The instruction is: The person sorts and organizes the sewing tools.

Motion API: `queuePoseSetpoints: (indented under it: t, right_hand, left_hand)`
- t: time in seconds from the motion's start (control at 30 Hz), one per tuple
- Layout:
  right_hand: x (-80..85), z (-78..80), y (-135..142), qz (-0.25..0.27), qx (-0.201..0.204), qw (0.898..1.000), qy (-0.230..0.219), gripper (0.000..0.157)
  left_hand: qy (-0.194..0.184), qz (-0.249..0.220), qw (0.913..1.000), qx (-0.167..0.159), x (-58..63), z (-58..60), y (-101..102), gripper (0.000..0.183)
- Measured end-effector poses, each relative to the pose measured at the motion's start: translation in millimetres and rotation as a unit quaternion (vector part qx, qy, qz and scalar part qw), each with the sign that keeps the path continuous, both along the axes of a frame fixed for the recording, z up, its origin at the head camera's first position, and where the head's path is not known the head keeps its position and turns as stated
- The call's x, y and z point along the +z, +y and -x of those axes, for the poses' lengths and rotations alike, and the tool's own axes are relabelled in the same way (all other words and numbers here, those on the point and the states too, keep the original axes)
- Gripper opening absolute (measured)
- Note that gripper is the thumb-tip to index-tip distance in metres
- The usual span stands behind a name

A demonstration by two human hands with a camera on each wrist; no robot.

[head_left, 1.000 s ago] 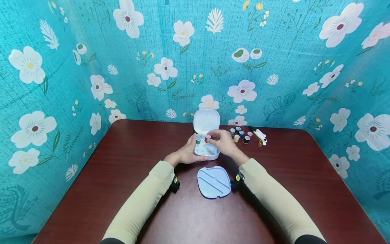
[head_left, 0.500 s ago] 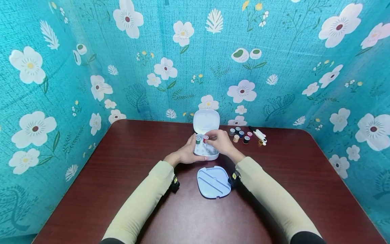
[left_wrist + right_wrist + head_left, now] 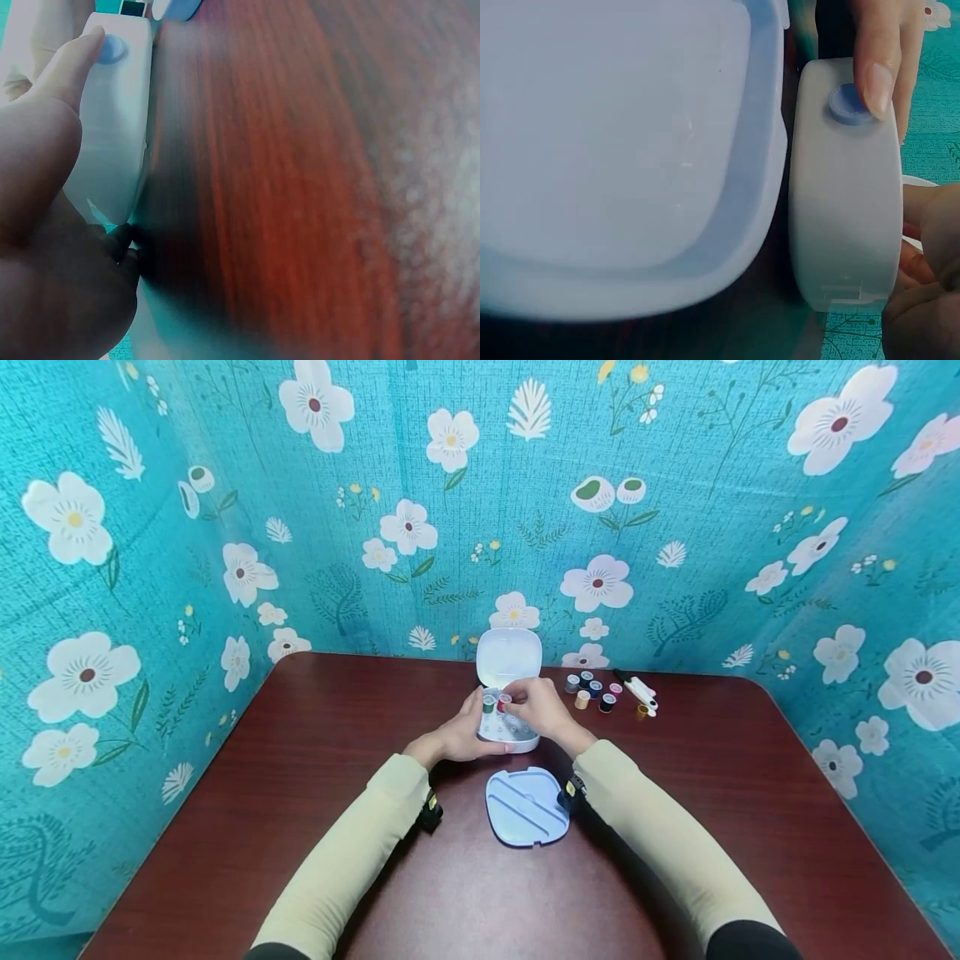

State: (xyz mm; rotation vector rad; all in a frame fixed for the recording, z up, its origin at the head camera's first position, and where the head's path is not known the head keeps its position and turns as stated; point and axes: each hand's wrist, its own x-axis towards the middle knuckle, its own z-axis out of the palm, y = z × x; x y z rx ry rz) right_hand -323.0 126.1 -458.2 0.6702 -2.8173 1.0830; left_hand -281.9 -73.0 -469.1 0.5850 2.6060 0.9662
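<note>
Your left hand (image 3: 459,739) grips the white box (image 3: 525,747); inside it, your right hand (image 3: 546,708) pinches the red spool (image 3: 503,704) beside the green spool (image 3: 488,706). A blue tray (image 3: 525,807) lies between your wrists.

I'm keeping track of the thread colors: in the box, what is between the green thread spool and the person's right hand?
In the head view, the red thread spool, pinched by the right hand, stands between it and the green thread spool.

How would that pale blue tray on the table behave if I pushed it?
The pale blue tray lies flat, so it would probably slide rather than tip. Its thin, plastic-looking shape suggests lightness; moulded ridges hint at stiffness.
</note>
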Motion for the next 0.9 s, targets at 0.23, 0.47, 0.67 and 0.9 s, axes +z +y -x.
queuePoseSetpoints:
  t: [0.23,0.47,0.67,0.9]
  right_hand:
    - [-0.6,1.5,-2.6,-0.014,-0.001,1.0,0.016,0.021]
    - [-2.4,1.1,-3.8,-0.018,-0.004,1.0,0.022,0.022]
    - [-2.7,-0.8,-6.8,-0.033,0.001,0.999,0.023,0.02]
    - [0.2,-1.6,-9.7,-0.055,0.006,0.998,0.017,0.023]
  left_hand:
    - [-0.006,0.005,1.0,-0.002,1.6,0.1,0.2,0.126]
    - [-0.012,0.011,0.9999,-0.002,0.9,0.0,0.0,0.126]
    - [0.0,0.002,1.0,-0.002,0.3,-1.5,0.2,0.125]
    - [0.006,-0.004,1.0,-0.001,-0.7,-0.6,0.1,0.124]
